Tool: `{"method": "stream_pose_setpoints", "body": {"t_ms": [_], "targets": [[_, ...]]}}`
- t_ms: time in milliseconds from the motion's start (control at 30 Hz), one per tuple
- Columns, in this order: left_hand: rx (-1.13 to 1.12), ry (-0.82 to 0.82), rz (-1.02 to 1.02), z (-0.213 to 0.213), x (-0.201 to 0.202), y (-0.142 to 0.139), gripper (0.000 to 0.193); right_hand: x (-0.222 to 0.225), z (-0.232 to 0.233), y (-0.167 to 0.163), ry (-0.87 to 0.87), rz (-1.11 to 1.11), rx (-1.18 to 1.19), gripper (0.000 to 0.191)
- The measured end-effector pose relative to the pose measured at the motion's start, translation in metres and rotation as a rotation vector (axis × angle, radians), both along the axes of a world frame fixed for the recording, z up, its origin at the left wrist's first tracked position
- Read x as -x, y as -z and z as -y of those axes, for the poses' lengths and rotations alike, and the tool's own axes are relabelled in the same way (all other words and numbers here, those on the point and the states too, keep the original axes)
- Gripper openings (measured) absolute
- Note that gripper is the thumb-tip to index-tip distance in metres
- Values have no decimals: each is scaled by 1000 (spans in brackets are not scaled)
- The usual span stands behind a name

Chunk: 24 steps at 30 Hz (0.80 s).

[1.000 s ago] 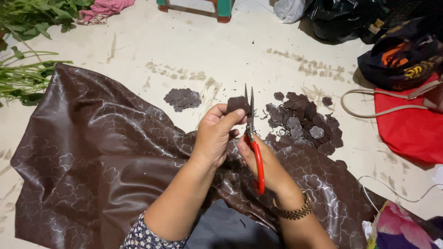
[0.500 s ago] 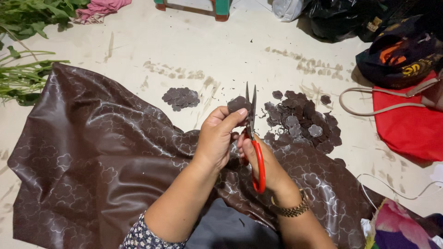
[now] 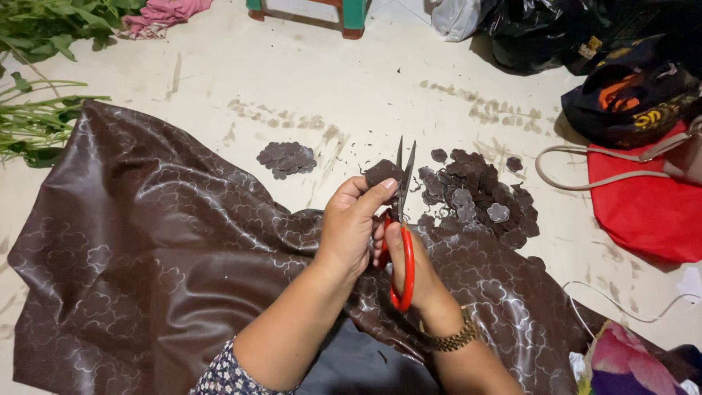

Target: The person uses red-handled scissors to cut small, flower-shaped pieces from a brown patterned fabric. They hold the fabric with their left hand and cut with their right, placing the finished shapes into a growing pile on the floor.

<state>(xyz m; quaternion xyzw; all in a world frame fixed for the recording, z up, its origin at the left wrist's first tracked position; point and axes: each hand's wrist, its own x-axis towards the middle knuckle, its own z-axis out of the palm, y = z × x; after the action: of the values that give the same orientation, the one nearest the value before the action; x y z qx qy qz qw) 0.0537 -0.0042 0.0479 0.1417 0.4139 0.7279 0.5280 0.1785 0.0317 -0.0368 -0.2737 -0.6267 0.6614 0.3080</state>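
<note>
My left hand (image 3: 351,223) pinches a small dark brown cut-out piece (image 3: 382,172) between thumb and fingers. My right hand (image 3: 409,274) grips red-handled scissors (image 3: 402,241), blades pointing up and slightly apart right beside the piece. Both hands hover over a large dark brown patterned sheet (image 3: 146,249) spread on the floor. A big pile of cut flower-shaped pieces (image 3: 479,197) lies just right of the blades, and a smaller pile (image 3: 287,159) lies to the upper left.
Green plant stems (image 3: 36,124) lie at the left edge. A red bag (image 3: 643,208) with beige straps and dark bags (image 3: 629,95) sit at the right. A pink cloth (image 3: 161,14) and stool legs (image 3: 351,18) are at the top.
The hands stay in nearly the same place; the scissor blades and the held piece shift slightly as the piece turns.
</note>
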Motion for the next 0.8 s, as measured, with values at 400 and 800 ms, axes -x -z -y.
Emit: {"method": "stream_pose_setpoints", "body": {"t_ms": [400, 800], "targets": [[-29, -19, 63, -4, 4, 8, 15, 4, 6, -12, -40, -119, 112, 44], [-10, -54, 93, -4, 8, 9, 16, -4, -3, -6, -76, 62, -51, 47]]}}
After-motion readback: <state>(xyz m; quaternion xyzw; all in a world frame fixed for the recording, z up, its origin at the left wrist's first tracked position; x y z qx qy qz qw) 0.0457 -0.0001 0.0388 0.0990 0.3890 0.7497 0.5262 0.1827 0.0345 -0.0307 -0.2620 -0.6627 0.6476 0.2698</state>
